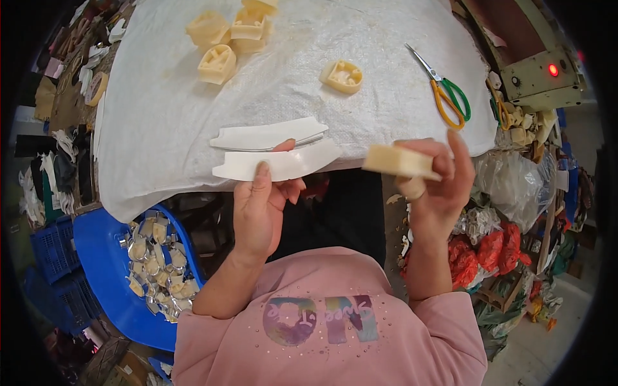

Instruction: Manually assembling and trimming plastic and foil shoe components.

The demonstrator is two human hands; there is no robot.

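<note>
My left hand [252, 209] is closed on a curved white strip [299, 162], thumb on top and fingers underneath, at the table's near edge. Just beyond it lies a small stack of similar white strips [267, 134], and one fingertip shows between the two. In my right hand [441, 186] is a cream-coloured plastic block [391, 161], pinched and smeared by motion, with the index finger raised. A hollow, rounded cream block [344, 76] sits alone on the table ahead. Several more form a cluster [217, 64] at the far left.
White woven sheeting [154, 122] covers the table. Scissors [437, 78] with green and orange handles lie at the right. A blue chair seat [106, 276] holds many cream and silvery pieces at lower left. A machine box with a lit red lamp [553, 69] stands far right, above red bags [492, 248].
</note>
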